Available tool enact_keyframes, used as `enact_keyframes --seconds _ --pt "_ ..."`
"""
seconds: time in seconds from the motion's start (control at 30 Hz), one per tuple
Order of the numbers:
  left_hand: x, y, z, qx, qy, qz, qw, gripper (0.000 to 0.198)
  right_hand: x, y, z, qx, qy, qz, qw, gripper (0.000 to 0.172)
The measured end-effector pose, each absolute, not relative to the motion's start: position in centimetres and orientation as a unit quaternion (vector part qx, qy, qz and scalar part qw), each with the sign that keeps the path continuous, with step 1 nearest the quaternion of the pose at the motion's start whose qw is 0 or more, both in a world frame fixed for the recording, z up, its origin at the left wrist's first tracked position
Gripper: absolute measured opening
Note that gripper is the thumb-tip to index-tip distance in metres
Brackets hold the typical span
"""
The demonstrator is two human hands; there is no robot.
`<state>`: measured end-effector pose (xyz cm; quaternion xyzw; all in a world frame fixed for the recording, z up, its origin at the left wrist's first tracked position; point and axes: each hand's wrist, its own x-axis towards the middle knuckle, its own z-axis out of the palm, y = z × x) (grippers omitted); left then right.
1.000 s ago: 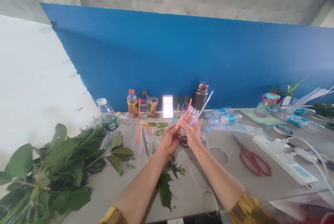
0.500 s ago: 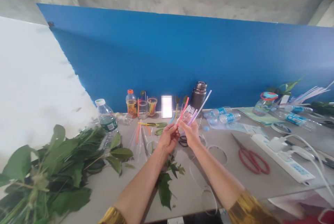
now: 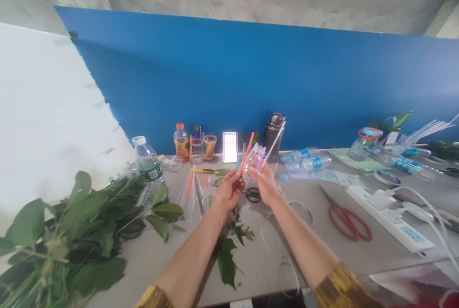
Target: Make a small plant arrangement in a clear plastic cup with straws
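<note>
My left hand (image 3: 229, 188) pinches the lower end of a pink straw (image 3: 247, 151) that points up and to the right. My right hand (image 3: 264, 183) is closed round a small bunch of straws (image 3: 269, 151), purple and pale ones, fanned upward. Both hands are raised close together above the middle of the grey table (image 3: 322, 246). A small clear bottle (image 3: 255, 154) shows just behind the straws; whether a hand holds it I cannot tell. Black scissors (image 3: 253, 194) lie on the table under the hands.
Leafy branches (image 3: 71, 236) pile up at the left beside a water bottle (image 3: 147, 164). Loose straws (image 3: 195, 186), cups and an orange drink bottle (image 3: 181, 143) stand at the back. A dark flask (image 3: 274, 131), red scissors (image 3: 346, 217) and a power strip (image 3: 394, 222) lie to the right.
Both hands have shifted slightly left and the straws now stand more upright. The long pale straw has tilted in toward the flask.
</note>
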<state>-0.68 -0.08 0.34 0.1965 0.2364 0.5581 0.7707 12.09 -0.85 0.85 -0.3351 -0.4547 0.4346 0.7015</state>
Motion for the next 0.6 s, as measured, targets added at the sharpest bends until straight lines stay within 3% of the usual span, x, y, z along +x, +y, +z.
enact_keyframes --seconds 0.13,0.3,0.6 --pt "-0.73 -0.07 0.40 0.198 0.234 0.557 0.772 0.019 12.44 -0.94 1.14 -0.334 -0.465 0.445 0.689 0.043" --pt "-0.59 -0.15 0.43 0.196 0.238 0.558 0.770 0.017 12.43 -0.60 0.70 -0.332 -0.452 0.452 0.694 0.057" --pt "-0.82 0.08 0.41 0.186 0.228 0.558 0.776 0.018 12.90 -0.47 0.31 -0.307 -0.465 0.466 0.688 0.057"
